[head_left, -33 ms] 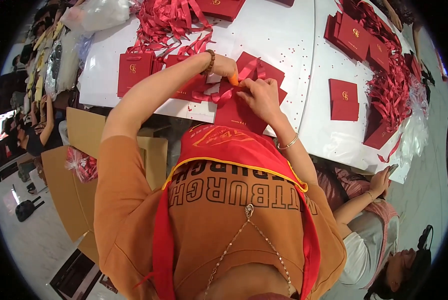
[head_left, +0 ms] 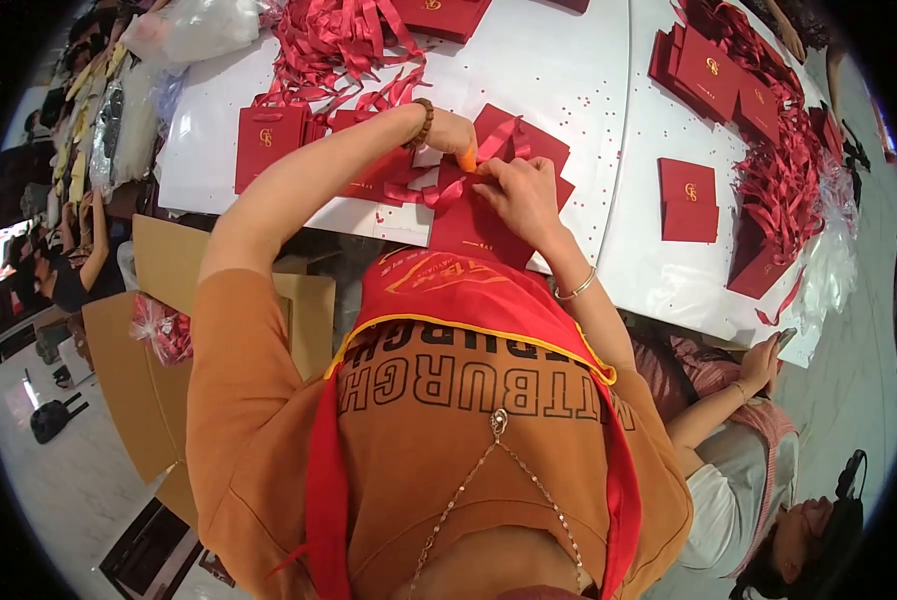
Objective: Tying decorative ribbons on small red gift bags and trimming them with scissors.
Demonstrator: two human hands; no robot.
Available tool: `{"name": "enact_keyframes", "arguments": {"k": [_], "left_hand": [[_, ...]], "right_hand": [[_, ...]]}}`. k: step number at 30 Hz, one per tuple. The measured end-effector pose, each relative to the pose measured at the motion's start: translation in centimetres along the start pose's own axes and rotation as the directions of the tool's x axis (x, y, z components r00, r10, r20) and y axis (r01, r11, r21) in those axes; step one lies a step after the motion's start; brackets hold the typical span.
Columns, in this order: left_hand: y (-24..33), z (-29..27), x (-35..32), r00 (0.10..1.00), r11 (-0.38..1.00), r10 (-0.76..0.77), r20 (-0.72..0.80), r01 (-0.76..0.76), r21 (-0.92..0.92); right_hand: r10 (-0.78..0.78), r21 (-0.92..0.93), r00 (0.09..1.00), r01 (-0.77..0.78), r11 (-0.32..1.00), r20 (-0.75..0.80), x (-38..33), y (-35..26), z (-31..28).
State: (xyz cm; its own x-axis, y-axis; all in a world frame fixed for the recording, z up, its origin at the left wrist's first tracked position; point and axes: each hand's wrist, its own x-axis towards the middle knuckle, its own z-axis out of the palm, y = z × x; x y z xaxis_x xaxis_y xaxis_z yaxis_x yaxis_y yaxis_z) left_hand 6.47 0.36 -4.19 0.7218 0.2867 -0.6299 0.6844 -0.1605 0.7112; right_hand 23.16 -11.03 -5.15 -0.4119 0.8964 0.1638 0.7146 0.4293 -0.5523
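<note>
A dark red paper bag [head_left: 475, 222] lies at the near table edge, against my red apron. My left hand [head_left: 446, 132] bends over its upper edge with the fingers drawn together. Something orange [head_left: 466, 158] shows at its fingertips; I cannot tell if it is a finger cover or a tool. My right hand [head_left: 524, 195] pinches at the same edge with thumb and forefinger. Red satin ribbon [head_left: 444, 191] loops out left of the bag, below my left hand. More bags [head_left: 543, 145] with a ribbon handle lie just beyond. What sits between the fingertips is hidden.
Stacked red bags [head_left: 268, 145] and heaped ribbons [head_left: 333, 45] cover the table's left. Across a table seam lie other bags [head_left: 688, 200] and ribbons [head_left: 783, 180]. An open cardboard box [head_left: 133, 370] stands at my left. A seated person [head_left: 733, 470] is close at right.
</note>
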Motion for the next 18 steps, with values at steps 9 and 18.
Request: {"name": "enact_keyframes", "arguments": {"k": [9,18], "left_hand": [[-2.9,-0.7,2.6,0.826,0.997,0.056,-0.561,-0.014,0.079],[-2.8,5.7,-2.1,0.774,0.871,-0.236,-0.588,0.437,0.226]], "right_hand": [[0.106,0.059,0.994,-0.104,0.993,-0.03,0.2,0.2,0.0],[0.338,0.101,0.94,-0.342,0.934,0.054,0.4,3.8,1.3]]}}
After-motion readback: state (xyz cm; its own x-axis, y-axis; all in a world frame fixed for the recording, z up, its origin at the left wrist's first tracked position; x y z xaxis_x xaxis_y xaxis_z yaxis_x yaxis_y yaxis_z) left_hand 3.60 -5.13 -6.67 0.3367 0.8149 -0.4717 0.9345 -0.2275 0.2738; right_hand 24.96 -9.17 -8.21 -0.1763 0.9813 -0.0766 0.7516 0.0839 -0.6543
